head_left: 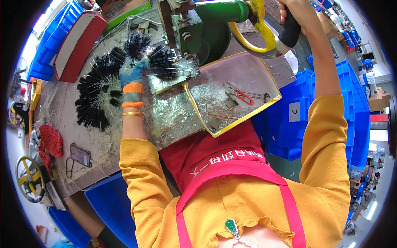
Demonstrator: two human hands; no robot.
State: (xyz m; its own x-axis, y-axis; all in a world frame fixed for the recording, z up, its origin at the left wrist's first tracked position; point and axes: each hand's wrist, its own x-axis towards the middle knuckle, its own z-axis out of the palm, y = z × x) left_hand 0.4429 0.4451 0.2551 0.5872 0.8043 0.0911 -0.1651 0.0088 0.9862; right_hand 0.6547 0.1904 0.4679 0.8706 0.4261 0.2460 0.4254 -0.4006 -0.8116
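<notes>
My left hand (135,71), in a blue glove with an orange and grey cuff, is closed on a black-bristled wire brush (160,62). That brush reaches under the green hand press (185,35). At the top right, my bare right hand (301,14) is wrapped round the black-covered handle (290,29) of the press's yellow wheel (264,31). A pile of similar black brushes (92,99) with thin metal stems lies left of my gloved hand. Cut wire bits (173,111) are strewn over the bench in front of the press.
A yellow-edged tray (253,110) at the bench's front right holds red-handled pliers (244,97), a wrench (261,96) and small metal blocks. Blue crates (291,136) stand to the right. A red-and-white box (76,47) and a phone (80,155) are on the left.
</notes>
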